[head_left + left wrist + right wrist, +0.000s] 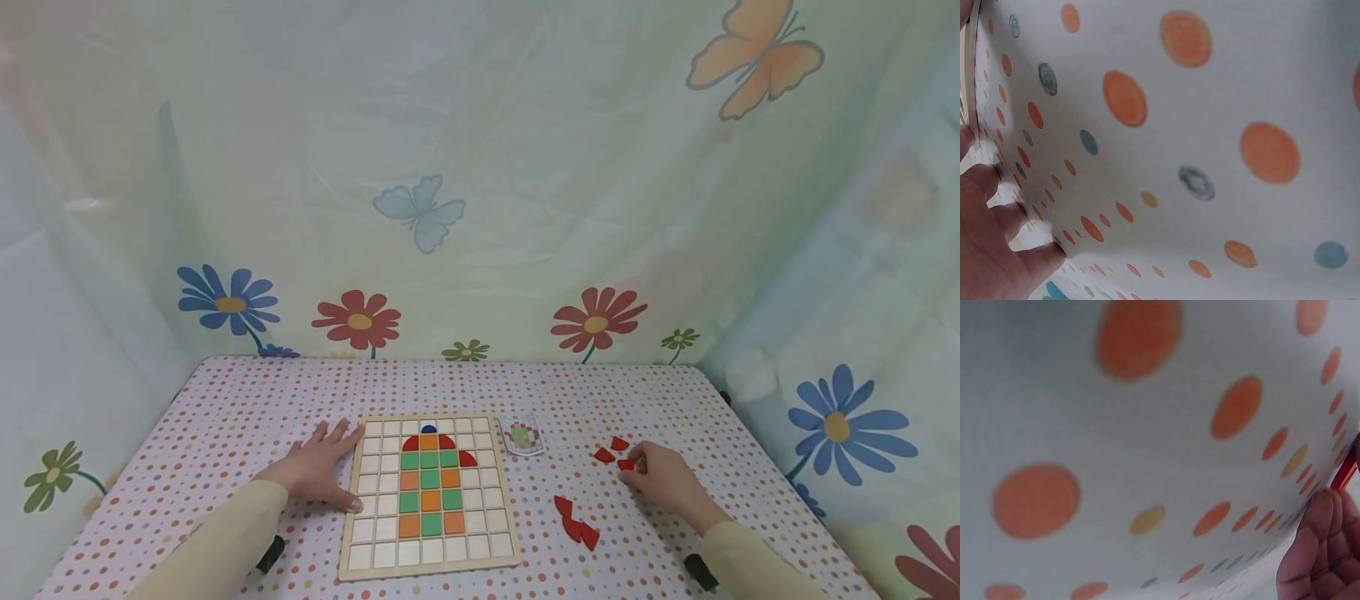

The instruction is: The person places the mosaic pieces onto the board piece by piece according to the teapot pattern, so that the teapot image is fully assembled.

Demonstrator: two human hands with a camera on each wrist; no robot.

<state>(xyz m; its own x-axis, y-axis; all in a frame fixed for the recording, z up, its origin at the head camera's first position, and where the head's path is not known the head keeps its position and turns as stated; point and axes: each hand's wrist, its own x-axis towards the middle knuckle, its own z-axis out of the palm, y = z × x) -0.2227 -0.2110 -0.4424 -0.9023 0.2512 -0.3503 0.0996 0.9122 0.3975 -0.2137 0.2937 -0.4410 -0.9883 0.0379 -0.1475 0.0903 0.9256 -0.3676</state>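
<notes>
A wooden grid board (430,567) lies on the dotted table, with pale square tiles and a pattern of green, orange, red and blue pieces in its middle. My left hand (318,468) rests with spread fingers at the board's left edge, thumb near its lower left side. On the right, my right hand (670,479) pinches a red quarter-circle piece (626,464) between thumb and fingers at the table top. Two more red pieces (604,455) lie just beside it. In the right wrist view a red edge (1346,472) shows at the fingertips.
Several loose red pieces (573,529) lie right of the board, nearer the front. A small picture card (521,435) lies by the board's upper right corner. A printed curtain (487,275) hangs behind and at both sides of the dotted table (262,392).
</notes>
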